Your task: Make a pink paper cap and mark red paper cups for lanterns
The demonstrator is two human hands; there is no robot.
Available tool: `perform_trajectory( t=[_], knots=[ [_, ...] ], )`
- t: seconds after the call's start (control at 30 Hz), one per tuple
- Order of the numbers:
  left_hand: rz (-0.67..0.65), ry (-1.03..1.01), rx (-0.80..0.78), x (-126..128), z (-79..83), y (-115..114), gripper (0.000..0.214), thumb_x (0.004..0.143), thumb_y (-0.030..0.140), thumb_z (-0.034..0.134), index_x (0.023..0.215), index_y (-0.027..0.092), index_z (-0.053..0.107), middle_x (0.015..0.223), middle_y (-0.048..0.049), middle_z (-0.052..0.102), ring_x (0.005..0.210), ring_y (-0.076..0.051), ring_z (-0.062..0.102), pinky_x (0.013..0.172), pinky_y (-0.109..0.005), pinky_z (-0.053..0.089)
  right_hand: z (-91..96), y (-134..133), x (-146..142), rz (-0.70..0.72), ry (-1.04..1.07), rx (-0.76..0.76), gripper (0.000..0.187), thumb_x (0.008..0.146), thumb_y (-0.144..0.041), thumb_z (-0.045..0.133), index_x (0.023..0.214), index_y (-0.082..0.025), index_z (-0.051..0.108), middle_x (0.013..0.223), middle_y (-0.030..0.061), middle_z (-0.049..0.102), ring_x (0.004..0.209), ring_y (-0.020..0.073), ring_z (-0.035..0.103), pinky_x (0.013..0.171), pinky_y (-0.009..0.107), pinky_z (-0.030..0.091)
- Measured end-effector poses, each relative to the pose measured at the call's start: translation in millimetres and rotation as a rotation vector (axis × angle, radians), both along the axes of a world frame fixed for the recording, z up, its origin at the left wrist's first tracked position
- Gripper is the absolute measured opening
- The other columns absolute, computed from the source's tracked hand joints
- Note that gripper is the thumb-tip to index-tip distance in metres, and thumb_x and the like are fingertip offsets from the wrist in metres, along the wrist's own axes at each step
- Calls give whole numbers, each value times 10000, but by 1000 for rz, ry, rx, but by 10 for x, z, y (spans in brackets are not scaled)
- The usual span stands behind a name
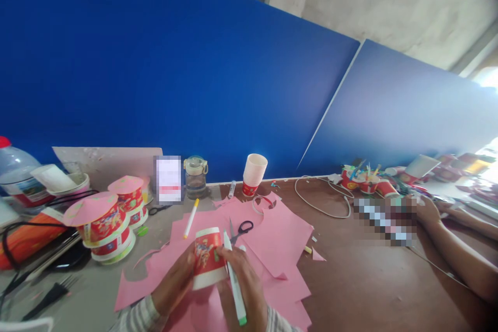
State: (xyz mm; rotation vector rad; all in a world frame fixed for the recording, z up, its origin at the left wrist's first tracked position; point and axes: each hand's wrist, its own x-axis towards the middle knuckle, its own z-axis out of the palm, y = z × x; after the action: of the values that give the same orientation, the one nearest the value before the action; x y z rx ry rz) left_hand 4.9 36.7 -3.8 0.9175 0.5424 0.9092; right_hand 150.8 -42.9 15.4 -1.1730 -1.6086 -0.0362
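A red and white paper cup [205, 259] with a printed picture is tilted in front of me, above pink paper sheets [268, 238]. My left hand [175, 276] grips the cup along its left side. My right hand [246, 279] has its fingers closed on a white marker [236, 290] with a green end, and its fingertips touch the cup's right side. A small green patch shows on the cup by those fingertips. Scissors [243, 228] with black handles lie on the paper just beyond the cup. A yellow-capped marker [191, 219] rests to the left.
Cup lanterns with pink tops [95, 210] stand at the left beside a bottle [19, 176] and a black plug [49, 295]. A cup stack [254, 174] and a lidded jar [195, 179] stand near the blue partition [175, 62]. At right, another person's arms [455, 249] reach over the table.
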Motion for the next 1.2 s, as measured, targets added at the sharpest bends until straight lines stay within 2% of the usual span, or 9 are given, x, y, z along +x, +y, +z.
perform_trajectory(
  t=[0.07,0.17,0.3,0.4,0.53,0.67,0.77,1.03,1.2],
  knots=[
    [-6,28,90,8,9,-19,492,577,450,576,1009,216,574,947,-110,667,897,-343,539,801,-473,407,-9,18,-14,38,-67,50,471,740,-185,580,1202,-194,486,1024,97,691,978,276,618,858,382,528],
    [-28,100,178,2,32,-18,500,490,420,665,937,206,606,828,-96,689,795,-327,573,730,-449,452,-6,42,-25,157,-101,86,476,745,-180,583,1209,-190,475,991,110,698,939,268,633,831,384,540],
    [-26,115,140,-12,55,-1,393,453,311,729,812,181,632,668,-66,685,622,-278,591,571,-395,494,-26,38,-38,242,-120,90,490,752,-177,573,1227,-168,453,1007,128,686,953,270,626,843,391,530],
    [11,138,96,-12,56,3,371,446,260,738,788,162,630,652,-75,695,619,-292,601,547,-396,494,-45,5,-66,178,-47,89,405,788,-238,534,1189,-191,502,982,116,701,936,268,641,821,375,542],
    [24,154,95,-3,90,-4,460,444,252,735,875,153,612,792,-127,714,728,-351,604,592,-427,487,34,-43,-72,1,208,78,320,816,-403,456,1044,-242,613,917,83,714,846,263,674,717,344,574],
    [2,157,121,-1,138,-10,518,451,235,732,943,163,589,869,-135,704,803,-371,584,633,-437,476,168,-36,6,126,246,46,356,818,-449,420,1025,-236,617,860,70,695,761,249,670,643,318,571],
    [13,153,134,-6,128,-6,588,460,216,730,1018,189,544,903,-127,693,840,-372,567,636,-434,473,177,-14,43,201,252,20,357,827,-446,405,1034,-228,599,828,62,675,716,234,657,610,298,559],
    [33,94,104,9,109,-13,524,482,226,720,981,176,569,780,-101,690,727,-346,590,624,-446,468,96,-19,-57,201,312,-51,372,817,-471,413,1015,-217,599,841,51,669,711,211,647,628,272,545],
    [-9,94,116,-7,127,5,466,562,187,666,1013,179,550,832,-95,663,805,-341,554,680,-453,452,141,-37,-154,83,364,15,402,790,-524,417,963,-237,638,799,40,684,676,207,652,606,270,546]
  ],
)
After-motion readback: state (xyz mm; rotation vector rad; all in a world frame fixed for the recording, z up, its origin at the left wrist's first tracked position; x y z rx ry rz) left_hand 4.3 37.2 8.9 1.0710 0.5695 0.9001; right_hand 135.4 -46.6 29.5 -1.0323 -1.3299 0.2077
